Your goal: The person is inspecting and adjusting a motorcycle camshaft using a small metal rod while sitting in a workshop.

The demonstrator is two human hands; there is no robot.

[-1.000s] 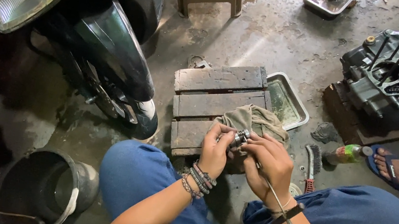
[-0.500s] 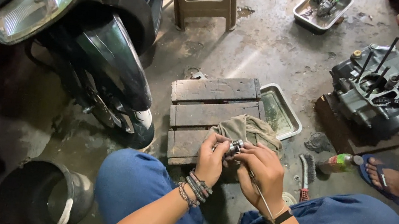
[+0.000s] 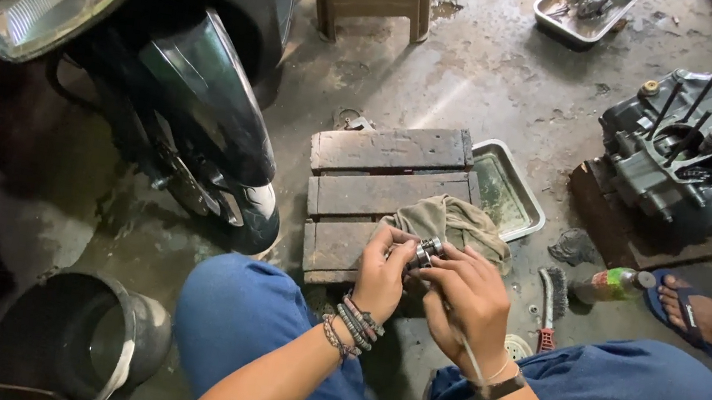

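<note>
hands (image 3: 428,281) together, fingers curled, wrists bent

I see both hands meeting over a wooden pallet (image 3: 383,176). My left hand (image 3: 382,275) and right hand (image 3: 468,297) together grip a small metal part (image 3: 426,252), just above a grimy rag (image 3: 451,222). Metal tray (image 3: 520,206) beside pallet. Engine block (image 3: 695,166) to the right; scooter front wheel (image 3: 218,179) to the left

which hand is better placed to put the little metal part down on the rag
Probably the right hand. Both hands pinch the small metal part, but the right lies next to the rag on the wooden pallet; the left hand sits further from it.
</note>
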